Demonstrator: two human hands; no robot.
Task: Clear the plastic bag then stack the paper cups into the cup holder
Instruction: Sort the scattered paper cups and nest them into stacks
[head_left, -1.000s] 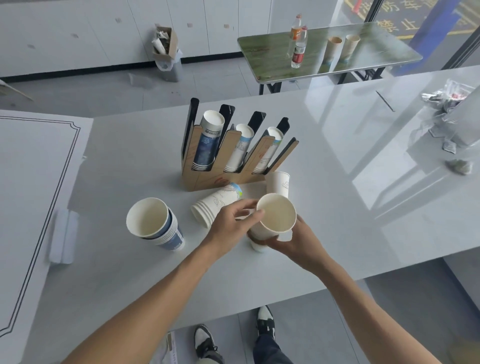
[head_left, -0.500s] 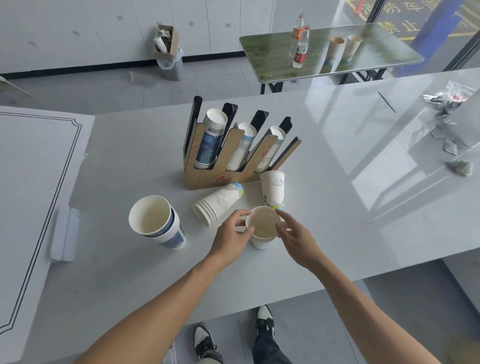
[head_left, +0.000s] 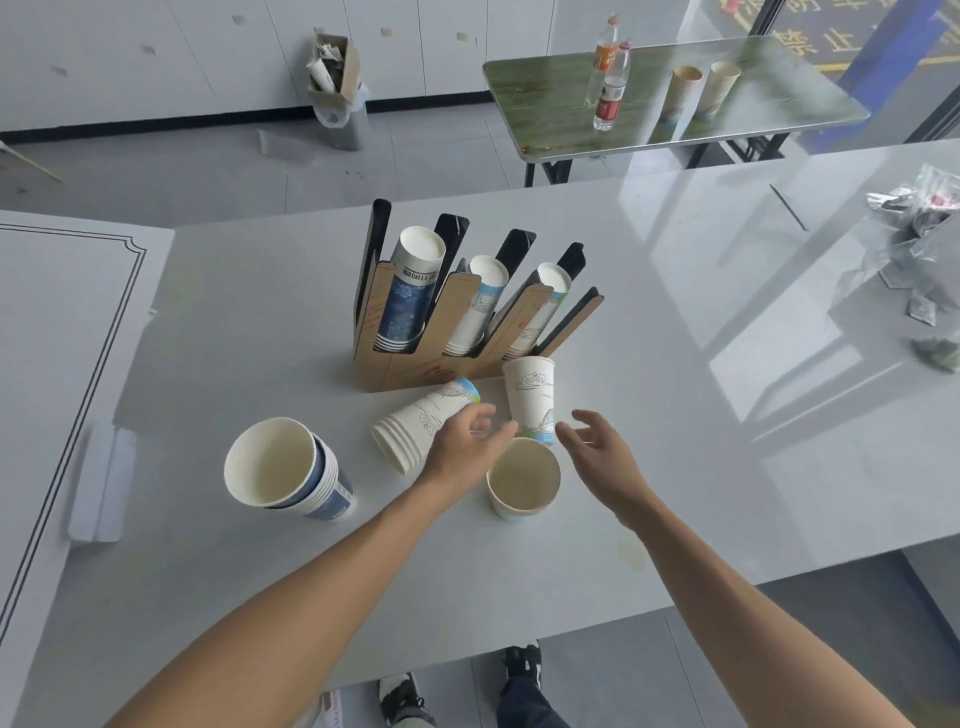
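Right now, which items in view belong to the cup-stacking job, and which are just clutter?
Job:
cup holder, three slots filled
upright cup between the left hand and right hand
lying white stack
upside-down cup
blue stack

Lying about:
crumpled plastic, table's far right
bottles and two cups on the green table
bin on the floor

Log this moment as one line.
hands: left open, right open | upright cup: on table, unheld | lying stack: unheld | holder: three slots filled
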